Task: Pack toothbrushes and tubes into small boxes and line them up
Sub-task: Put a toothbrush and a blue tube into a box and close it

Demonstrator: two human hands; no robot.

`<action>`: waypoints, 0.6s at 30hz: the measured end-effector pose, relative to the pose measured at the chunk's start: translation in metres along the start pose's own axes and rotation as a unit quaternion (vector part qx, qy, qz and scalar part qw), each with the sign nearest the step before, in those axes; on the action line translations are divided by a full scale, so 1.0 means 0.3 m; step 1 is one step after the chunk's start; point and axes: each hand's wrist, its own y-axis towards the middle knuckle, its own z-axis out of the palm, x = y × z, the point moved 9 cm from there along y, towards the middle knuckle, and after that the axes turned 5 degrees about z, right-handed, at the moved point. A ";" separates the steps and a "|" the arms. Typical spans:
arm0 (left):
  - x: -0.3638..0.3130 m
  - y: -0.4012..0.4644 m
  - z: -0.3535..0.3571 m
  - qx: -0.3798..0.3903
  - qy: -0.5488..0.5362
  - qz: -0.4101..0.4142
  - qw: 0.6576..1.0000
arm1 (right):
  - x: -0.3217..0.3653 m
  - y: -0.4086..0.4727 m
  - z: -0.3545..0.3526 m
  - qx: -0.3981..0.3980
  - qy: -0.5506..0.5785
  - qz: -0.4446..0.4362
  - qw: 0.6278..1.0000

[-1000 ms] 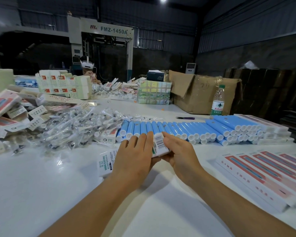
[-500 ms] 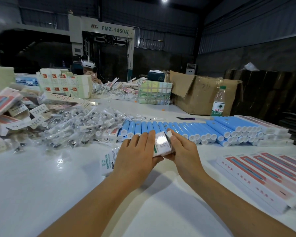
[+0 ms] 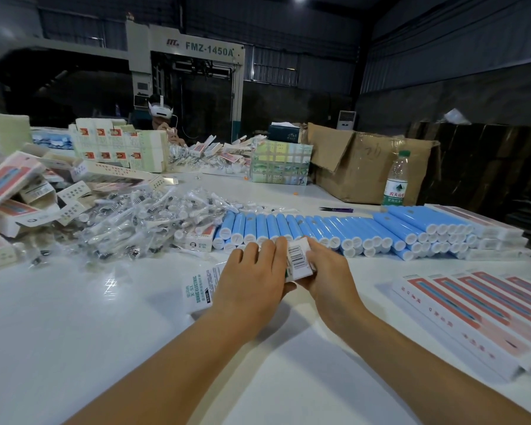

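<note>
Both hands grip one small box [image 3: 299, 261] | left hand [image 3: 252, 283] over it | right hand [image 3: 328, 271] at its end

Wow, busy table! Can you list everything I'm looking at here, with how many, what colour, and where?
Small white cardboard box with barcode: one, held between both hands, centre.
Blue plastic tubes with white caps: dozens, rowed behind the hands.
Clear-wrapped white brush heads: a heap, left of the tubes.
Flat pink-and-white long boxes: a lined-up stack, right.
Loose pink-and-white cartons: a pile, far left.
Clear water bottle with green cap: one, back right.
Brown cardboard carton: one, behind the bottle.
Purple snips: one, behind the tubes.
White table: one.
Another person wearing a white headset: one, far side.
Left hand: on the box.
Right hand: gripping the box end.
</note>
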 end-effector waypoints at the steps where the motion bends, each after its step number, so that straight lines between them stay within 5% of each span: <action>1: 0.002 -0.002 0.001 0.006 -0.002 -0.002 1.000 | 0.006 -0.009 0.008 0.002 -0.023 -0.015 1.000; 13: 0.026 0.000 0.009 0.052 -0.055 -0.021 0.997 | 0.063 -0.047 0.026 -0.016 -0.250 -0.117 0.961; 18: 0.013 0.000 0.036 0.061 -0.048 -0.015 0.997 | 0.031 -0.042 0.044 0.009 -0.240 -0.086 0.967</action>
